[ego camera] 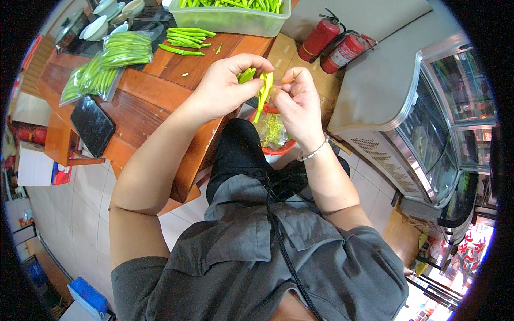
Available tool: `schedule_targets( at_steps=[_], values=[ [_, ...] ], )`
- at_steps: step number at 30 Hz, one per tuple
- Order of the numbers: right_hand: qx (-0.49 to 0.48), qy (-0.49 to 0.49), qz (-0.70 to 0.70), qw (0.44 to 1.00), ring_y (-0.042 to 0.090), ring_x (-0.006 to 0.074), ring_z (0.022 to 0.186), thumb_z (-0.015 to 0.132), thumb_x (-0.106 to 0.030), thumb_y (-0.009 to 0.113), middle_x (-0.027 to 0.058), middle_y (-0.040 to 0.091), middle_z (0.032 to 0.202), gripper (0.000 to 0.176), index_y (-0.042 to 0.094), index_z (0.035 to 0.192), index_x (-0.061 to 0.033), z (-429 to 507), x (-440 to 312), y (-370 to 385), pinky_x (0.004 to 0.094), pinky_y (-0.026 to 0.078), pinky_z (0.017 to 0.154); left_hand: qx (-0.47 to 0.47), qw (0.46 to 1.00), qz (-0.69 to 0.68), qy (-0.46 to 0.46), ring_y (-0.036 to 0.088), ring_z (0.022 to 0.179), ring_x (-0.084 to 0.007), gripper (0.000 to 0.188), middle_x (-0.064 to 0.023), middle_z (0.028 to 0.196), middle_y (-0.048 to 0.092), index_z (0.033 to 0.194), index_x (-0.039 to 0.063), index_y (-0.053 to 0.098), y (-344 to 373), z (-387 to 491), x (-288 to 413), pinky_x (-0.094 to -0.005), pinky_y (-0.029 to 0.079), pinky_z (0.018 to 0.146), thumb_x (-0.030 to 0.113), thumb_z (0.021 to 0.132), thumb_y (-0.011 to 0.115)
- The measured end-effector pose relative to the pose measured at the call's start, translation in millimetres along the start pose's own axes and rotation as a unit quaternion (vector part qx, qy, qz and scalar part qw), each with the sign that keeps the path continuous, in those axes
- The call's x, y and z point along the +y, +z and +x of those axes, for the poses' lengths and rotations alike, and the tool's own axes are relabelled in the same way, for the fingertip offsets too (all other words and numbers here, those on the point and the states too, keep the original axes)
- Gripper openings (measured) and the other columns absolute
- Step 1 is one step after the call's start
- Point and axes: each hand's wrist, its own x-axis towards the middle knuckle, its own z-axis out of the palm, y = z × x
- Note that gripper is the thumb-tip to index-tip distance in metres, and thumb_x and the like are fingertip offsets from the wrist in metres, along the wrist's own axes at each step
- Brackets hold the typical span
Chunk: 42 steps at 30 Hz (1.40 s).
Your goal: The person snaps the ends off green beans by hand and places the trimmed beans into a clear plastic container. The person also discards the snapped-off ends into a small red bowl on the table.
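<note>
My left hand (229,86) is closed around several green bean pods (263,94), their ends showing between thumb and fingers. Close beside it on the right, my right hand (297,100) has its thumb and fingertips at the pods' edge; whether it grips anything is hard to see. Below both hands a red basket (279,151) with a plastic liner holds thin yellow-green trimmings (273,127). On the wooden table (136,94) lies a small row of green pods (188,38). A translucent plastic tub (237,24) full of pods stands at the table's far end.
Filled plastic bags of pods (126,48) lie on the table's left, near a black phone or tablet (93,125). Bowls (96,28) stand at the upper left. Two fire extinguishers (319,40) and a glass-fronted display case (429,132) are to the right.
</note>
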Motion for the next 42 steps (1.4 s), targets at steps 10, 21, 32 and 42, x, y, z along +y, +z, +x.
schedule_targets(
  at_steps=[10, 21, 32, 42],
  values=[
    [0.034, 0.002, 0.02, 0.999, 0.046, 0.0064, 0.053, 0.073, 0.006, 0.051, 0.0066, 0.049, 0.075, 0.028, 0.031, 0.088, -0.0062, 0, 4, 4, 0.0176, 0.039, 0.044, 0.077, 0.997, -0.009, 0.005, 0.051, 0.074, -0.0071, 0.018, -0.0017, 0.082, 0.056, 0.089, 0.001, 0.056, 7, 0, -3, -0.0205, 0.042, 0.065, 0.002, 0.071, 0.055],
    [0.066, -0.005, 0.108, 0.992, 0.044, 0.0072, 0.049, 0.079, 0.005, 0.046, 0.0067, 0.049, 0.076, 0.019, 0.032, 0.085, -0.0073, 1, 16, 3, 0.0192, 0.042, 0.046, 0.06, 0.996, -0.058, -0.044, 0.053, 0.077, -0.0094, 0.024, -0.0051, 0.084, 0.057, 0.094, 0.0, 0.056, 4, 2, -4, -0.021, 0.043, 0.07, 0.001, 0.07, 0.056],
    [0.073, -0.191, -0.161, 0.966, 0.051, 0.0107, 0.067, 0.071, 0.005, 0.055, 0.0066, 0.046, 0.087, 0.018, 0.049, 0.087, -0.0024, -2, 18, 11, 0.0203, 0.044, 0.06, 0.077, 0.953, -0.256, -0.145, 0.044, 0.053, -0.0026, 0.018, 0.0002, 0.072, 0.053, 0.089, 0.002, 0.054, 6, -1, 7, -0.0147, 0.029, 0.042, 0.001, 0.071, 0.055],
    [0.139, -0.298, -0.228, 0.917, 0.055, 0.0148, 0.07, 0.066, 0.004, 0.062, 0.0084, 0.058, 0.079, 0.012, 0.06, 0.077, -0.0007, 4, 21, 1, 0.0229, 0.044, 0.062, 0.091, 0.899, -0.397, -0.162, 0.042, 0.057, -0.0034, 0.019, 0.0009, 0.069, 0.049, 0.09, 0.003, 0.052, -2, 5, 5, -0.0148, 0.028, 0.041, 0.007, 0.073, 0.059]
  ],
)
